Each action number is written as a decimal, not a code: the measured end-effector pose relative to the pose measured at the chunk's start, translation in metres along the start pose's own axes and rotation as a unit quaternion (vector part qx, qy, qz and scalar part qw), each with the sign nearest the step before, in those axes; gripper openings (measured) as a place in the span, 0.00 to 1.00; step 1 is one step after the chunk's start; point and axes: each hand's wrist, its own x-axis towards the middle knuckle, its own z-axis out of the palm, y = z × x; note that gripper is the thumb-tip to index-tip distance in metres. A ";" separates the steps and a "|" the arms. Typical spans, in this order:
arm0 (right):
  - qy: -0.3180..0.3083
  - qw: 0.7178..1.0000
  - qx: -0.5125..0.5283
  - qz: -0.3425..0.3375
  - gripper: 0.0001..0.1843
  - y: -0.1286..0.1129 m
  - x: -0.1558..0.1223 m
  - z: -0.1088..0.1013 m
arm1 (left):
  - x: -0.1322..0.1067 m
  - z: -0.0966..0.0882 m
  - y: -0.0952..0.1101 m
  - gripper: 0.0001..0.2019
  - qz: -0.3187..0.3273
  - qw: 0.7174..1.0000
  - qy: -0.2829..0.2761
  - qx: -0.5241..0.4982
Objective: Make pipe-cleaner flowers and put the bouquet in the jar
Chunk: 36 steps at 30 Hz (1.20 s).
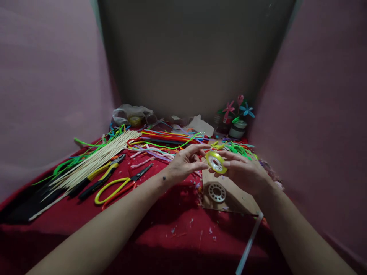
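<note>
A roll of clear yellowish tape [216,163] on a white perforated core is held up above the cardboard, tilted. My right hand [243,170] grips its right side between thumb and fingers. My left hand [187,162] is at the roll's left edge, its thumb and index finger apart and curved; whether the fingertips touch the tape I cannot tell. Below the roll, a loose white perforated ring [217,193] lies flat on the cardboard piece [237,202].
Left on the red cloth [172,244] are yellow-handled scissors [123,185], pliers [103,175] and wooden sticks [97,160]. Colourful pipe cleaners [172,137] lie behind. A jar [237,129] stands near pipe-cleaner flowers [246,110] at back right. A translucent stick [249,244] overhangs the front.
</note>
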 end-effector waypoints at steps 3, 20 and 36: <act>0.017 0.997 0.070 0.028 0.13 -0.001 0.001 0.015 | -0.002 0.003 0.010 0.17 -0.021 0.998 0.030 -0.051; 0.074 0.982 0.175 0.012 0.08 0.010 0.021 0.030 | 0.002 -0.013 0.000 0.14 -0.148 0.964 0.040 -0.217; 0.107 0.988 0.035 -0.104 0.15 0.015 0.012 0.031 | -0.004 0.001 0.014 0.05 -0.030 0.997 0.001 0.071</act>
